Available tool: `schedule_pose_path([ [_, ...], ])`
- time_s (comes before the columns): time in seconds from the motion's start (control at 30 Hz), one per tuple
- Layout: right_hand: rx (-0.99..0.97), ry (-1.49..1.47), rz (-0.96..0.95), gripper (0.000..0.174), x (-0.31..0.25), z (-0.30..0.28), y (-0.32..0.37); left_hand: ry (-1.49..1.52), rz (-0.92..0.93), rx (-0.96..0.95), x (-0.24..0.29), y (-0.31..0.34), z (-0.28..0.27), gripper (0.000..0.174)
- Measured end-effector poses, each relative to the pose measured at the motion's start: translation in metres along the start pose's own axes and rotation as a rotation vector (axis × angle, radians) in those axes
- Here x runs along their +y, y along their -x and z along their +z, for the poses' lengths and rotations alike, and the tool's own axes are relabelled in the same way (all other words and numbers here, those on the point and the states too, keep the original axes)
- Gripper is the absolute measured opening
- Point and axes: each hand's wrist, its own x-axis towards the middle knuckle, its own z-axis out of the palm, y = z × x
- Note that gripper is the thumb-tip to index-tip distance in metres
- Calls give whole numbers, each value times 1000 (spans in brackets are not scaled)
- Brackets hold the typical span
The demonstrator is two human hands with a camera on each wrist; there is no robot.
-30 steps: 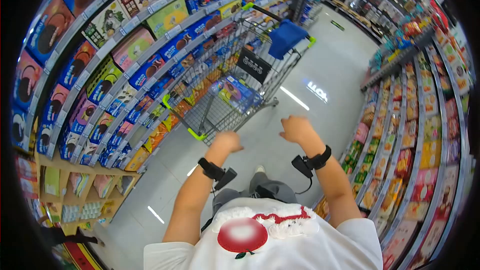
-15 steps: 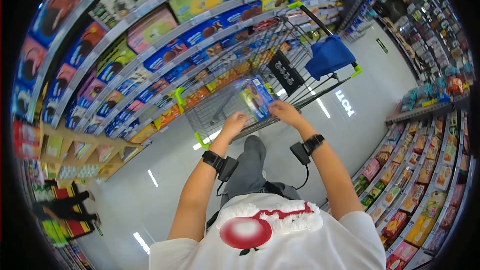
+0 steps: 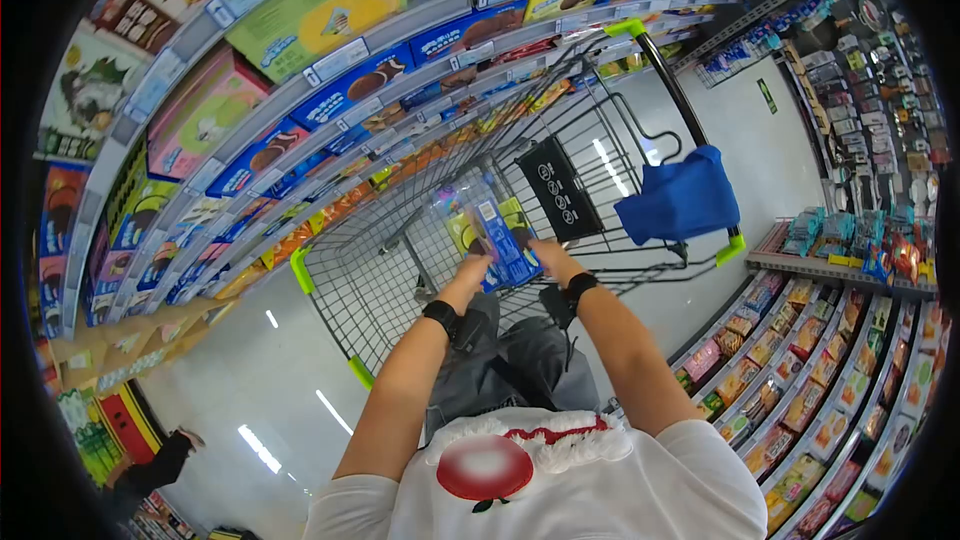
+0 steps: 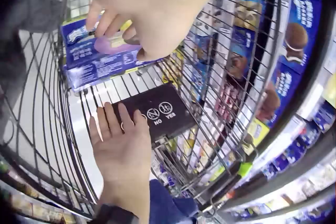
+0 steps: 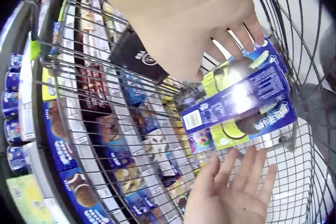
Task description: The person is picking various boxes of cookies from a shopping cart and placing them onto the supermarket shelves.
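Note:
Blue snack boxes (image 3: pixel 508 245) with pictures of round cakes lie in the shopping cart (image 3: pixel 375 280). My left hand (image 3: pixel 466 282) is at their left side and my right hand (image 3: pixel 556 262) at their right. In the left wrist view, my left hand (image 4: pixel 152 16) hangs over a blue box (image 4: pixel 100 58) with fingers slightly bent, while my right hand (image 4: pixel 123 148) has its palm spread. The right wrist view has my right hand (image 5: pixel 199 29) above the boxes (image 5: pixel 239 98) and my left hand (image 5: pixel 231 195) with extended fingers below them. Contact cannot be told; neither hand grips a box.
A black sign (image 3: pixel 560 185) hangs inside the cart, and a blue cloth (image 3: pixel 682 196) lies over its handle side. Packed snack shelves (image 3: pixel 330 70) run along the left; more shelves (image 3: pixel 800 390) stand at the right. A person (image 3: pixel 160 470) is at the lower left.
The cart now appears closer and larger. Both hands have moved from in front of it to either side of the boxes inside. The surrounding shelves have shifted in view.

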Motion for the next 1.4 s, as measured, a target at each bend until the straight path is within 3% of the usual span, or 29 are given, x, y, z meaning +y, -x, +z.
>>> schedule_pose_path([
  [0.07, -96, 58, 46, 45, 17, 9, -27, -18, -26, 58, 2, 0, 14, 56],
  [0.13, 97, 261, -167, 53, 49, 35, -64, 48, -47, 45, -11, -19, 16, 62],
  [0.2, 32, 93, -64, 58, 25, 35, -50, 149, -155, 15, -2, -16, 25, 71],
  [0.27, -45, 41, -1, 64, 37, 33, -77, 263, -133, 3, -21, -40, 32, 74],
  [0.37, -301, -111, 50, 60, 0, 13, -46, 408, -140, -40, -16, -22, 42, 78],
  [0.4, -512, -165, 46, 55, 9, 16, -59, 453, -123, -61, -17, -27, 44, 79],
  [0.43, -506, -187, 59, 54, 23, 19, -63, 496, -101, -82, -18, -28, 47, 79],
  [0.5, -499, -213, 54, 52, 19, 21, -52, 520, -153, 52, 22, 4, 66, 78],
  [0.53, -601, -110, -166, 55, -18, -1, 0, 588, -40, -48, -11, -32, 65, 76],
  [0.57, -445, -151, -109, 48, -23, 7, 3, 649, 78, -142, -50, -72, 61, 74],
  [0.6, -687, -167, -332, 46, 17, 3, -36, 558, 124, -95, -55, -78, 66, 68],
  [0.63, -759, -329, -213, 40, -9, -5, -11, 467, 162, -37, -53, -84, 68, 63],
  [0.67, -676, 181, -822, 39, 1, -15, -13, 166, 242, 85, -24, -56, 71, 58],
  [0.7, -660, 237, -901, 41, 9, -14, -20, -134, 294, 219, 10, -23, 77, 53],
  [0.77, -613, 343, -1059, 49, 23, -11, -33, -686, 491, 442, 9, -18, 88, 51],
  [0.8, -688, 207, -984, 61, 9, -9, -3, -720, 354, 390, 10, -12, 93, 52],
  [0.83, -542, 533, -1135, 37, 4, -9, 8, -740, 218, 328, 19, 1, 94, 53],
  [0.87, -799, 264, -723, 40, -1, -6, 21, -795, 193, 364, 41, 41, 95, 52],
  [0.9, -925, -363, -92, 47, -7, -2, 34, -852, 165, 390, 59, 79, 98, 52],
  [0.93, -779, -711, 338, 56, -14, 2, 47, -787, 189, 391, 55, 86, 96, 50],
  [0.97, -736, -634, 373, 58, 6, 7, 22, -727, 219, 384, 49, 92, 97, 49],
  [1.03, -490, -656, 600, 57, -17, 8, 70, -800, 300, 447, 53, 125, 101, 44],
  [1.1, -432, -643, 621, 54, -24, 21, 92, -845, 406, 519, 39, 145, 105, 43],
  [1.23, -866, -802, 288, 48, -26, 57, 138, -950, 555, 934, 19, 187, 104, 36],
  [1.3, -1086, -913, 109, 46, -30, 77, 171, -913, 680, 1062, 16, 239, 89, 34],
  [1.4, -1029, -719, 2, 39, -34, 104, 227, -866, 792, 1245, -10, 310, 67, 33],
])
